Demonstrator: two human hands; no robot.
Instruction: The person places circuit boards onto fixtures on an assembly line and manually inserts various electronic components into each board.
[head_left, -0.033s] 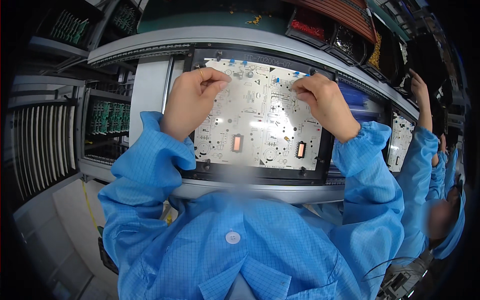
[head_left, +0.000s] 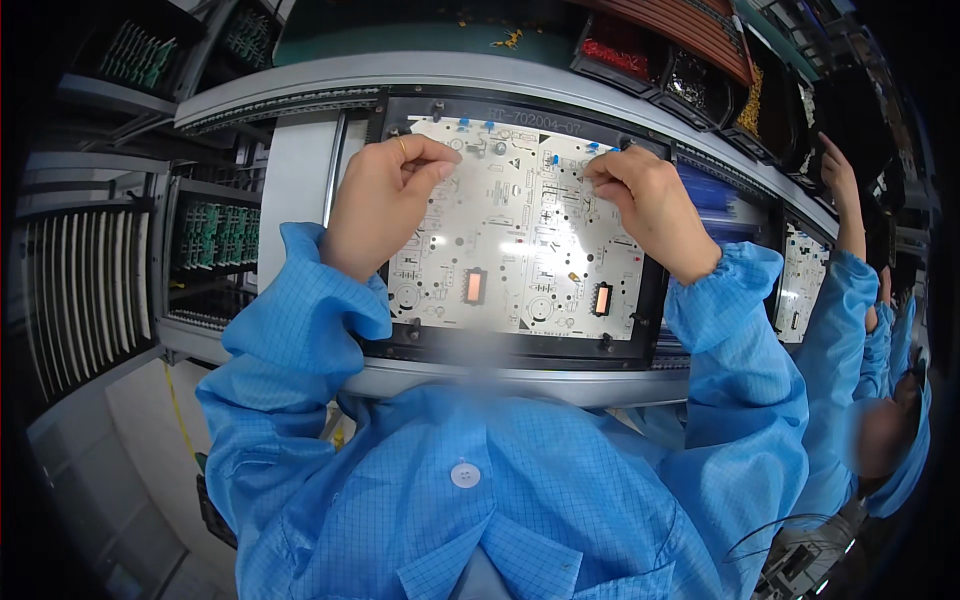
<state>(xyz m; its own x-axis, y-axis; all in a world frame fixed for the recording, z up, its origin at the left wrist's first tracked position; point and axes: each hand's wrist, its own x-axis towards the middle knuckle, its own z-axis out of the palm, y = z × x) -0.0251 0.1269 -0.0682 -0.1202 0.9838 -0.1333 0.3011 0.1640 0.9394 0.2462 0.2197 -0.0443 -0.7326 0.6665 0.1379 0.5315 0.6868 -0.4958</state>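
Observation:
A white printed circuit board point(head_left: 500, 262) with black markings and holes lies in a black frame point(head_left: 550, 354) in front of me. Over its far left part, my left hand point(head_left: 388, 195) has thumb and forefinger pinched together. My right hand point(head_left: 655, 205) is pinched likewise over the far right part, close to a small blue component point(head_left: 594, 148). Whatever is in either pinch is too small or hidden to name. Another blue component point(head_left: 556, 160) stands between the hands, and a small grey round part point(head_left: 500, 148) sits right of my left fingertips.
Parts bins hold red pieces point(head_left: 612, 56) and yellow pieces point(head_left: 751, 105) at the far right. Racks with green circuit boards point(head_left: 215, 237) stand on the left. At the right a co-worker's hand point(head_left: 838, 170) reaches toward the bins, above another white board point(head_left: 803, 280).

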